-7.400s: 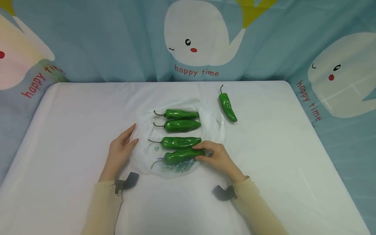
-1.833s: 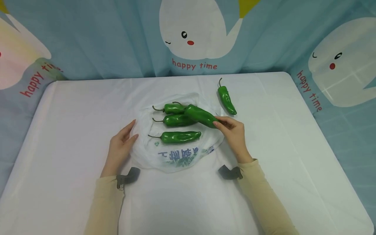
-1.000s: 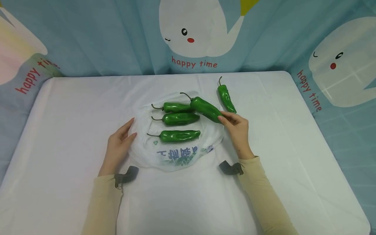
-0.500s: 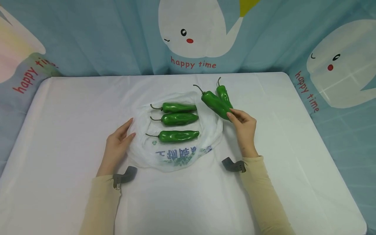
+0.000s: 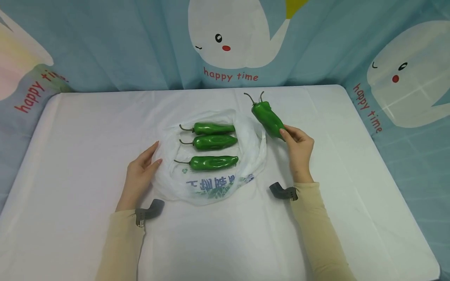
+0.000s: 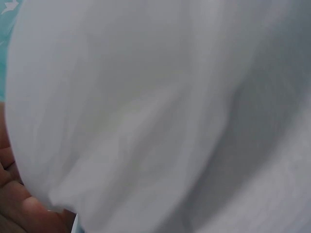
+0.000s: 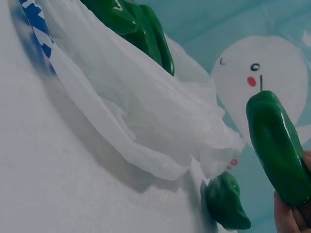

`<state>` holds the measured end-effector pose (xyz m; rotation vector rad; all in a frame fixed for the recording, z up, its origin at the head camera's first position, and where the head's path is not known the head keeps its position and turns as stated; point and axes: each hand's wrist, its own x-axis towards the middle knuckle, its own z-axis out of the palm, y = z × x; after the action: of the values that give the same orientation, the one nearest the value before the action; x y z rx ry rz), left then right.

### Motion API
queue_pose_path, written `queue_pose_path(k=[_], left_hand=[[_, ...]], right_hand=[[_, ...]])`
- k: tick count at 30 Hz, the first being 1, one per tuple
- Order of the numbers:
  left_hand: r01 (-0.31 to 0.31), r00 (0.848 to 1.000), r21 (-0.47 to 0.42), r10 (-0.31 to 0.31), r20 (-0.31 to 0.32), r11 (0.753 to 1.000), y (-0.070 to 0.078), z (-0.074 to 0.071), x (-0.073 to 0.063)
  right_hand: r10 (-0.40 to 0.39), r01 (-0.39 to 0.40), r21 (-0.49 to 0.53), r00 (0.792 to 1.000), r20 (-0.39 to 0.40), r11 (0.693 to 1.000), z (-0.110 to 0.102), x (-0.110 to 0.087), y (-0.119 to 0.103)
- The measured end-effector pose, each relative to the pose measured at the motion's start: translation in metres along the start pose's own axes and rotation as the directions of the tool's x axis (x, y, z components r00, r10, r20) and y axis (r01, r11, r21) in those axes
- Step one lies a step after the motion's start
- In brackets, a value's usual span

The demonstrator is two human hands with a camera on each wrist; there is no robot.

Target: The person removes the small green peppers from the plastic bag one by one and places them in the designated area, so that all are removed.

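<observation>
My right hand (image 5: 299, 152) pinches the tip end of a green chili pepper (image 5: 268, 117), its stem pointing up and left. In the right wrist view this pepper (image 7: 274, 141) is raised, and another green pepper (image 7: 226, 201) lies on the table below it. The head view shows little more of that one than its stem, behind the held pepper. Three green peppers (image 5: 214, 163) lie in the spread mouth of a white plastic bag (image 5: 251, 136). My left hand (image 5: 138, 175) rests at the bag's left edge, thumb and fingers apart.
The white-covered table (image 5: 369, 187) extends far to both sides. A blue curtain (image 5: 140, 50) with printed whales hangs along its back and sides. Blue and green print marks the bag's near part. Each wrist wears a dark camera mount (image 5: 149, 212).
My right hand took the nearest pepper out of the bag, then carried it back and right until it overlaps the lone pepper. My left hand stays at the bag's edge.
</observation>
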<state>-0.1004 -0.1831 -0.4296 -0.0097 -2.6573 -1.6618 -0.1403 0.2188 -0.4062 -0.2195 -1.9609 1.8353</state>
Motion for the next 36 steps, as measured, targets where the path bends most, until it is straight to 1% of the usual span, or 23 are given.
queue_pose_path(k=[9, 12, 18, 21, 25, 30, 32, 36], left_hand=[[-0.01, 1.0, -0.018, 0.01, -0.002, 1.0, 0.001, 0.0, -0.001], [-0.008, 1.0, -0.02, 0.008, 0.001, 1.0, 0.001, 0.001, -0.001], [-0.012, 1.0, -0.004, 0.012, -0.005, 1.0, -0.002, 0.0, -0.001], [-0.01, 1.0, -0.014, 0.01, -0.004, 1.0, -0.003, 0.0, 0.0], [-0.014, 1.0, -0.038, 0.014, -0.001, 0.999, -0.004, 0.001, 0.0], [-0.026, 1.0, -0.046, 0.026, 0.005, 0.999, -0.005, 0.001, 0.0], [-0.027, 1.0, -0.043, 0.027, 0.003, 0.999, -0.004, 0.001, 0.0], [-0.029, 1.0, -0.041, 0.029, -0.002, 0.999, -0.003, 0.001, 0.0]], right_hand=[[0.025, -0.025, 0.009, 0.997, -0.069, 1.0, -0.006, 0.01, 0.006], [0.046, -0.045, 0.009, 0.995, -0.088, 0.999, -0.007, 0.013, 0.007], [0.069, -0.075, -0.044, 0.99, -0.122, 0.996, -0.011, 0.021, 0.01], [0.083, -0.091, -0.052, 0.986, -0.143, 0.995, -0.012, 0.025, 0.012], [0.113, -0.128, -0.074, 0.976, -0.185, 0.989, -0.015, 0.03, 0.016], [0.133, -0.171, -0.136, 0.959, -0.249, 0.976, -0.018, 0.032, 0.024], [0.135, -0.18, -0.159, 0.956, -0.262, 0.971, -0.019, 0.033, 0.027], [0.165, -0.211, -0.156, 0.951, -0.26, 0.965, -0.02, 0.034, 0.029]])
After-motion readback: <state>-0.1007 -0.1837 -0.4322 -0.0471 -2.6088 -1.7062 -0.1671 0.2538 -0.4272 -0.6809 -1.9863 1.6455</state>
